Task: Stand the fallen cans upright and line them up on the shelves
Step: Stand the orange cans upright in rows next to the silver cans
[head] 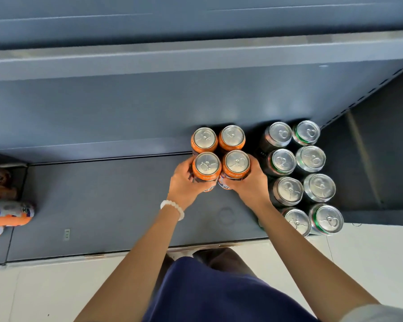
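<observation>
- At the far left edge of the bottom shelf (102, 205), a few orange cans (8, 216) lay on their sides, partly cut off by the frame and well apart from the rest.
- Left of centre, the left hand (184, 182), with a white bead bracelet (172, 209) on its wrist, was wrapped around the near-left orange can (206, 168), fingers curled on its side.
- That can stood upright, touching the near-right orange can (236, 165), which the right hand (250, 184) gripped in the same way from the right.
- Just beyond those two, a far pair of orange cans (218, 139) stood upright and close together near the back of the shelf, so the four made a square block.
- To the right, just beside the right hand, dark and green cans (298, 173) stood upright in two rows running from far to near; the nearest ones sat at the front edge of the shelf.
- Nearest the camera, a dark blue garment (207, 291) showed above the pale floor (33, 293).
</observation>
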